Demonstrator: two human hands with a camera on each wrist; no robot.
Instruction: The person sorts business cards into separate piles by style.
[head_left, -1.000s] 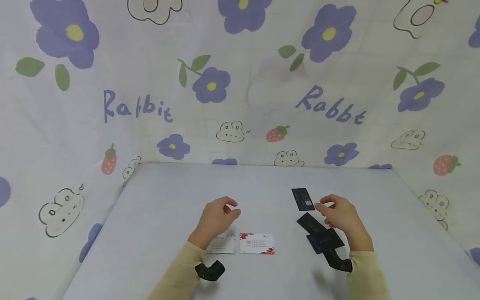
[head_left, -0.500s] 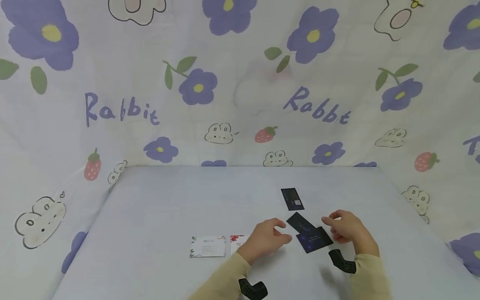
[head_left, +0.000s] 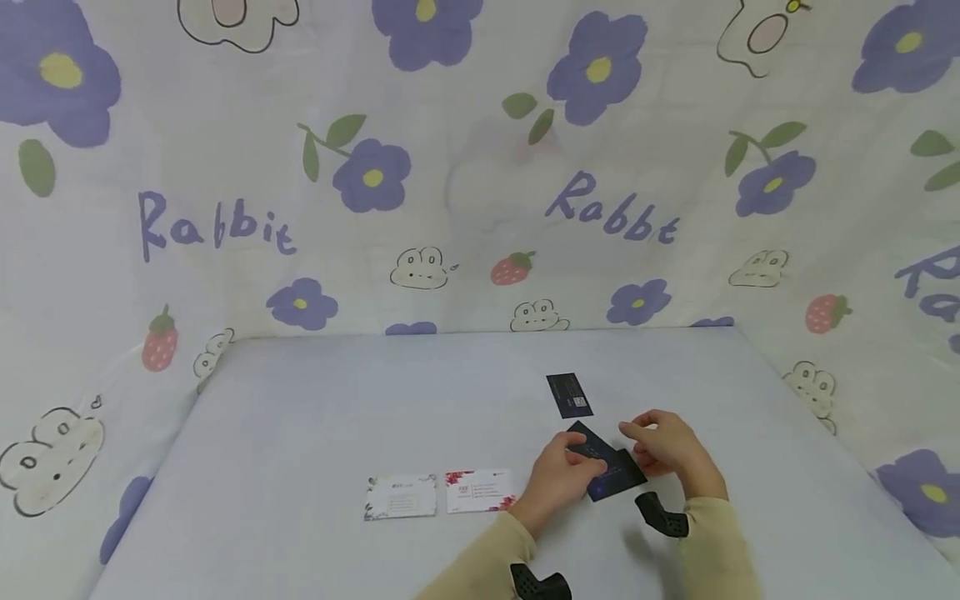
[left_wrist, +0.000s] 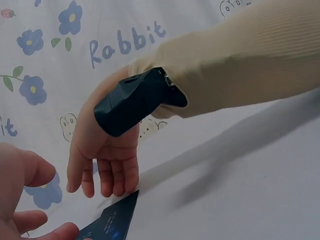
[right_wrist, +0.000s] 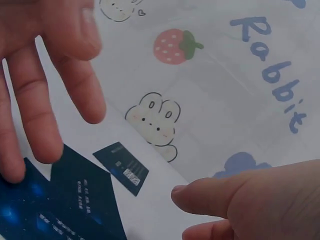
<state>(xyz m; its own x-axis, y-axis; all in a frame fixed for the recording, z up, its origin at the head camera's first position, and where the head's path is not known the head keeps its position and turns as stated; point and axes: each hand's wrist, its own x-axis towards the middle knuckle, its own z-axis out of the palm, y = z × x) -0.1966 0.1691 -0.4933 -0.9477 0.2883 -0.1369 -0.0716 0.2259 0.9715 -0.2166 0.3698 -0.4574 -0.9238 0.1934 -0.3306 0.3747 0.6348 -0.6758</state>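
Two dark blue business cards overlap on the white table: the upper-left one [head_left: 588, 440] and the nearer one [head_left: 617, 482]. Over their left side is my left hand [head_left: 558, 477], thumb and fingers spread apart; whether it touches them I cannot tell. My right hand [head_left: 666, 446] hovers at their right edge, fingers loosely bent and nothing held. In the left wrist view, its fingertips hang just above a corner of a dark card [left_wrist: 112, 222]. Behind the pair lies a separate dark business card [head_left: 570, 395] with a small QR code.
Left of my left hand, two white business cards lie side by side, one with leaf corners [head_left: 401, 497] and one with red flowers [head_left: 478, 490]. A patterned cloth backdrop [head_left: 465, 192] rises behind the table [head_left: 300, 417] and along its sides.
My left hand has moved right, from above the white cards to the dark ones. My right hand has come nearer the overlapping cards. The lower dark cards, fanned before, show one outline. The view has shifted right.
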